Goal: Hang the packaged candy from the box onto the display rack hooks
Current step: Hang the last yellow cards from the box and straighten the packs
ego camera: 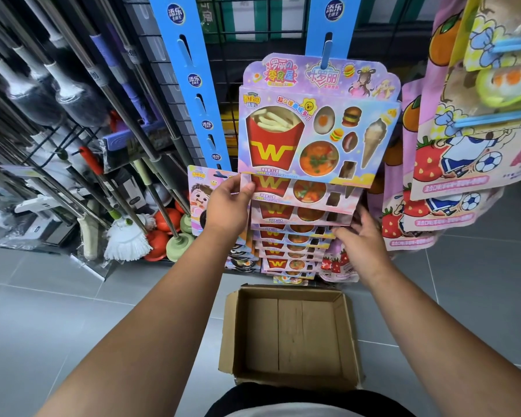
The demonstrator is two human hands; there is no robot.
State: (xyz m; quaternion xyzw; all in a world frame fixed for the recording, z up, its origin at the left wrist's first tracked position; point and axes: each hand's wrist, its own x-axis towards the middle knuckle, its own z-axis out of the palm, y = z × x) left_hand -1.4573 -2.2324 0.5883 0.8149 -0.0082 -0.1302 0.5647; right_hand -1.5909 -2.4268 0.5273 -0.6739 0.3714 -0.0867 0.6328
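The brown cardboard box [286,335] lies open below me. My left hand [229,206] pinches a pink fries-print candy pack [307,192] hanging on the blue card strip [328,22]. My right hand [364,242], fingers loosely spread, touches the lower packs [295,236].

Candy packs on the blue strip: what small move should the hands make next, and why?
Probably settle the second pack flat against the others and let go. The left hand pinches its left edge, the right hand touches the lower packs on their right side, and the box below shows only bare cardboard, so nothing seems left to hang.
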